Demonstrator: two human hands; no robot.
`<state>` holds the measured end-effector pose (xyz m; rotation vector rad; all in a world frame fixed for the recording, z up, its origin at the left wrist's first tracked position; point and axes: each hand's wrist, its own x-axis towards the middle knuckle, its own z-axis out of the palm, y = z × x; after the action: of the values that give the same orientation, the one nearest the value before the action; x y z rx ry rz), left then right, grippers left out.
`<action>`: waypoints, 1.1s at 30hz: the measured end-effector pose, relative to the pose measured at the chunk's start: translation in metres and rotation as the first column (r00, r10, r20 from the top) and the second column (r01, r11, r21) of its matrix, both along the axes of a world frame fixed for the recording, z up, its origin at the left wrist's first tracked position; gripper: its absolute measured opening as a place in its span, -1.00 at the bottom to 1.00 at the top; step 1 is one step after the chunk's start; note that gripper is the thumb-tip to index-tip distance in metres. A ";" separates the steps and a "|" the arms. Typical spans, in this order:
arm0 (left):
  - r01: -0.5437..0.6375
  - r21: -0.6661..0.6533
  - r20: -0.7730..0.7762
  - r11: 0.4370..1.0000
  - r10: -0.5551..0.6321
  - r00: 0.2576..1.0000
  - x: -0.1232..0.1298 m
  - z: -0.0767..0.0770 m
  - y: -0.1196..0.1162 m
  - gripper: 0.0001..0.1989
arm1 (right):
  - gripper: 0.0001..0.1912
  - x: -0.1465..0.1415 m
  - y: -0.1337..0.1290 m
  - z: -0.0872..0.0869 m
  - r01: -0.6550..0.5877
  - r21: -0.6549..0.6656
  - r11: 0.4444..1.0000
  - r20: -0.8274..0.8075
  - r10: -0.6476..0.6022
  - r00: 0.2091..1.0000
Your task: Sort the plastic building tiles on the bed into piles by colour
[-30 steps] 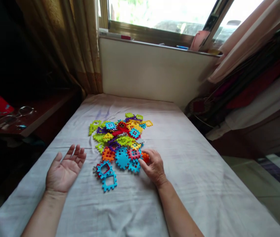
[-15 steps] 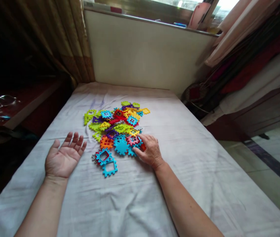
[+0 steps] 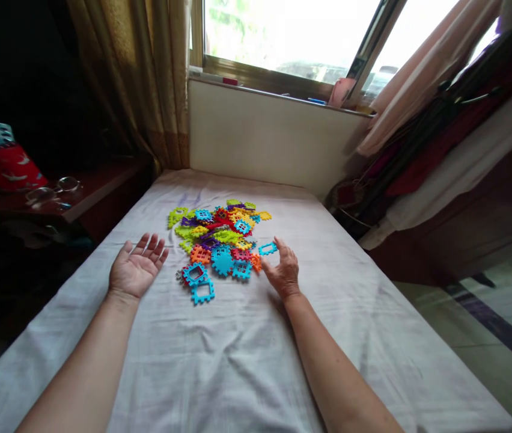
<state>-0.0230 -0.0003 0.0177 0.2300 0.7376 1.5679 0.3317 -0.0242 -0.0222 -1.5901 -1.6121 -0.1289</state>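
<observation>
A loose pile of colourful toothed plastic building pieces (image 3: 222, 261) lies in the middle of the sheet. My right hand (image 3: 284, 272) is just right of the pile, with a blue rectangular frame piece (image 3: 267, 248) at its fingertips; the thumb stands apart from it, close to an orange piece (image 3: 256, 262). My left hand (image 3: 136, 267) rests palm up on the sheet left of the pile, fingers spread, holding nothing. Nearest the front of the pile are two blue square frames (image 3: 203, 292), partly overlapping, with a red piece under the upper one.
A pale sheet (image 3: 184, 373) covers the bed-like surface. Glasses (image 3: 42, 195) and a red patterned container (image 3: 6, 168) sit on the dark table at left. A window sill (image 3: 278, 93) and curtain (image 3: 148, 90) are behind; clothes (image 3: 454, 174) hang at right.
My right hand has drawn back to the right from the pile, and a blue frame piece now shows at its fingertips. My left hand stays palm up. The camera view has tilted upward.
</observation>
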 end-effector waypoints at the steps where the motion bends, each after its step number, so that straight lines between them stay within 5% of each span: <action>1: -0.001 0.000 -0.003 1.000 0.001 1.000 0.000 0.000 0.000 -0.72 | -0.33 0.009 -0.003 -0.001 0.037 -0.010 0.999 -0.012 -0.038 0.999; 7: -0.020 -0.013 -0.017 1.000 0.020 1.000 0.004 0.004 0.000 -0.70 | -0.37 0.064 -0.021 -0.012 0.243 -0.220 0.945 -0.027 -0.256 0.966; 12: -0.050 -0.025 -0.016 0.998 0.050 0.999 0.003 0.007 -0.010 -0.66 | -0.45 0.071 -0.030 -0.015 0.325 -0.287 0.901 0.069 -0.319 0.945; 25: -0.114 -0.026 -0.042 0.993 0.113 0.993 -0.019 0.011 -0.027 -0.63 | -0.53 0.075 -0.047 -0.006 0.304 -0.292 0.907 0.232 -0.241 0.942; 28: -0.107 -0.036 -0.035 0.994 0.105 0.994 -0.018 0.010 -0.026 -0.65 | -0.60 0.054 -0.047 0.003 0.227 -0.224 0.948 0.204 -0.182 0.962; 33: -0.109 -0.051 -0.031 0.993 0.107 0.994 -0.019 0.009 -0.023 -0.66 | -0.81 -0.011 -0.042 0.020 -0.146 -0.260 0.955 0.193 0.199 0.961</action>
<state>-0.0416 -0.0235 0.0266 0.1769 0.8239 1.6480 0.3211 -0.0665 -0.0021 -1.6522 -1.9953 -0.0112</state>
